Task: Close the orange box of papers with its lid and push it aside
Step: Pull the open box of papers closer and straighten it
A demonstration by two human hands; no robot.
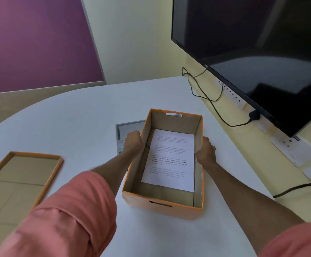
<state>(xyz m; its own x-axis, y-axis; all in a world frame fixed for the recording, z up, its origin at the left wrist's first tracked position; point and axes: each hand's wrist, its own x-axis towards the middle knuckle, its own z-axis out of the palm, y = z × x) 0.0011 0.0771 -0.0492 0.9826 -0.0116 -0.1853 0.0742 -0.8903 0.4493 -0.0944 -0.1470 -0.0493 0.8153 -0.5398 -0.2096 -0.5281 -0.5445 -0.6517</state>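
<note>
The orange box [162, 206] stands open on the white table, with a printed sheet of paper [169, 160] lying flat inside. My left hand [133, 143] grips the box's left wall from outside. On the opposite side my right hand [206, 152] holds the right wall. The orange lid [57, 169] lies upside down at the table's left, apart from the box, its brown cardboard inside facing up.
A grey floor-box hatch [126, 127] is set in the table behind the box's left wall. A large dark monitor [262, 52] hangs on the right wall over a socket strip [232, 95] with black cables [206, 95]. The white table [76, 117] stretches left and back.
</note>
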